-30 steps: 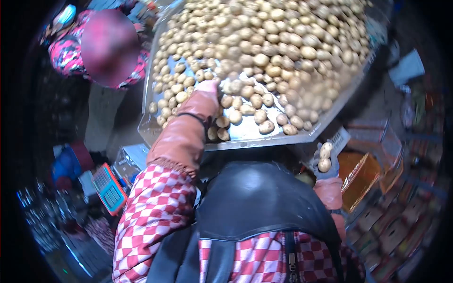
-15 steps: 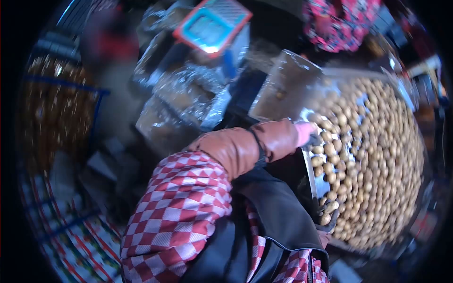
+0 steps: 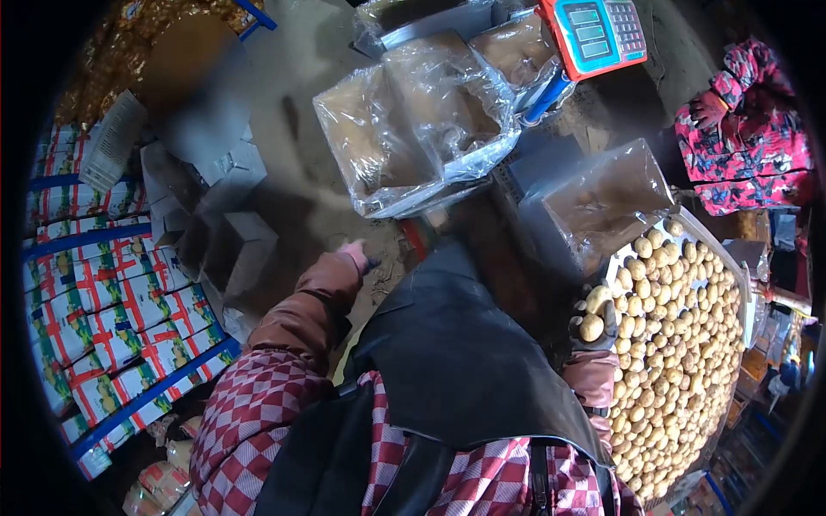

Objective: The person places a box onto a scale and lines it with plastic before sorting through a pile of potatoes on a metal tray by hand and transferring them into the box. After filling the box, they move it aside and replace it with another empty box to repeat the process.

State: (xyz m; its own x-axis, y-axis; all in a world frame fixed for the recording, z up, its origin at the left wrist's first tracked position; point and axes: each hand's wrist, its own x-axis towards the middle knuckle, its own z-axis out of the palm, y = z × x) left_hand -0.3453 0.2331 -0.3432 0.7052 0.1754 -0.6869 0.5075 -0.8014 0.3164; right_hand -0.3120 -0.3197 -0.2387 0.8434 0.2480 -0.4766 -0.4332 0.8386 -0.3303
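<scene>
My right hand (image 3: 606, 331), in a dark glove, is closed around two potatoes (image 3: 592, 327) at the left edge of the potato table (image 3: 616, 263). Many loose potatoes (image 3: 680, 344) cover that table beside it. My left hand (image 3: 358, 255) hangs over the floor, left of my dark apron. Its glove looks pink with dark fingertips, and the fingers are too small and indistinct to read. Nearest to it, ahead, stands an open plastic-lined box (image 3: 370, 142). Another lined box (image 3: 602, 206) adjoins the far end of the potato table.
A red-framed digital scale (image 3: 594, 34) stands beyond the lined boxes. Printed cartons (image 3: 112, 318) are stacked at left, with opened cardboard boxes (image 3: 237, 249) near them. Another person in pink patterned clothing (image 3: 748, 146) is at the far right. Filled bags (image 3: 112, 43) lie at upper left.
My view has swung left. My left hand has moved away from the potatoes at the table's edge to over the floor. My right hand still holds potatoes.
</scene>
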